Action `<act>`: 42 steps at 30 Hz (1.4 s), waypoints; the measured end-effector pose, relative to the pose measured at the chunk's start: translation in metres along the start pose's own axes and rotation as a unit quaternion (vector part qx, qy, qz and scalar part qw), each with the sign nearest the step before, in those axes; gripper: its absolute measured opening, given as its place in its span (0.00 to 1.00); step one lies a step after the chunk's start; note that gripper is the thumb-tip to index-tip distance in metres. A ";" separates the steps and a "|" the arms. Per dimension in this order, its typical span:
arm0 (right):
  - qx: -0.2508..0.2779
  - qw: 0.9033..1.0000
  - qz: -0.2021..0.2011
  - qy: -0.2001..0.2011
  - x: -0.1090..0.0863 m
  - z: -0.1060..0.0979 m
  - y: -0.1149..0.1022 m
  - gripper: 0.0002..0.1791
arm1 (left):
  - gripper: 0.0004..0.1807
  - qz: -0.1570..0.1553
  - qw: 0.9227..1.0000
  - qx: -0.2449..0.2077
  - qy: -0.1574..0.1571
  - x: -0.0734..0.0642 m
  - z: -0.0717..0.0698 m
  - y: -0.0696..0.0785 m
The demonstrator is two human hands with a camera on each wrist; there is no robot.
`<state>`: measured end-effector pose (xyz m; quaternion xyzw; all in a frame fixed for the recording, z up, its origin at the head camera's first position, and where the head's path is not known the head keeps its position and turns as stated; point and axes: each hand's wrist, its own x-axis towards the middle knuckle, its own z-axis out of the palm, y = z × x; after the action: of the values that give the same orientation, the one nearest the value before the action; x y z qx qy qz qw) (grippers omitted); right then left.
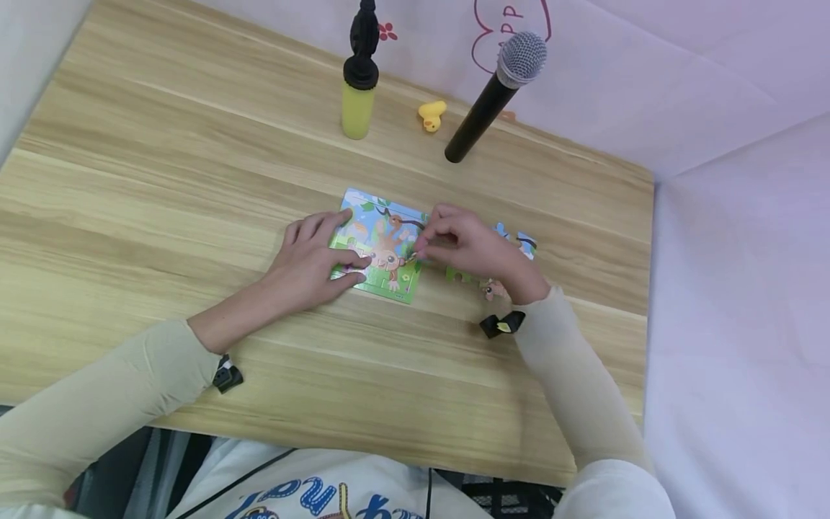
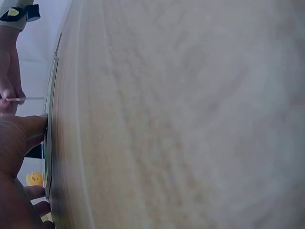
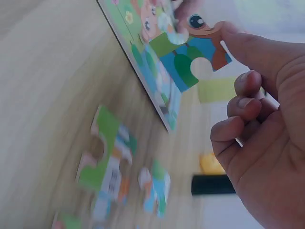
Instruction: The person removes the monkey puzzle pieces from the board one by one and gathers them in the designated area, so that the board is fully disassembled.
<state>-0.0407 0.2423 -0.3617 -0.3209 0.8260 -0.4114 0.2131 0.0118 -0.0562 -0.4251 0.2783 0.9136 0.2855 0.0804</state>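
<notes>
Counter (image 1: 194, 180) under everything. Mic (image 1: 491, 103) and bottle (image 1: 358, 108) stand past both hands, on the far side, well apart from the work. Puzzle (image 1: 387, 256) lies flat between the hands: left hand (image 1: 311, 263) over its left edge, right hand (image 1: 468, 246) at its right edge. Left: fingers spread, thumb and index tips on the puzzle, gripping nothing; reads as bracing. Right: thumb and fingers narrowed, pinching one piece. Duck (image 1: 431, 115) sits beyond the right hand. Loose pieces (image 3: 110, 152) lie on the counter under and around the right wrist. Smallest: the held piece (image 3: 182, 67), at the right fingertips, tilted just above the puzzle, an eye printed on it.

Step, my read: fitting a piece, not seated yet. Next move calls for turning it to match the print, lining up tabs, pressing flat, left hand bracing. Target slot hidden by the right hand; can't confirm orientation.
</notes>
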 end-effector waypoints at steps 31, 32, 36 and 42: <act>0.012 0.927 0.370 0.067 -0.139 -0.047 0.048 0.12 | 0.11 -0.005 1.000 -0.005 -0.002 0.000 0.000 0.000; 0.011 0.925 0.373 0.071 -0.140 -0.047 0.049 0.12 | 0.12 -0.004 1.000 -0.005 -0.001 0.000 0.000 0.000; -0.002 0.924 0.375 0.078 -0.141 -0.046 0.052 0.13 | 0.11 0.000 1.000 -0.006 0.002 0.000 0.001 0.000; -0.025 0.919 0.378 0.106 -0.142 -0.043 0.056 0.16 | 0.11 0.000 1.000 -0.007 0.002 -0.001 0.000 0.000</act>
<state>0.0129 0.3908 -0.3701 0.0557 0.9136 -0.3108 0.2563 0.0125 -0.0561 -0.4250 0.2776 0.9115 0.2926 0.0808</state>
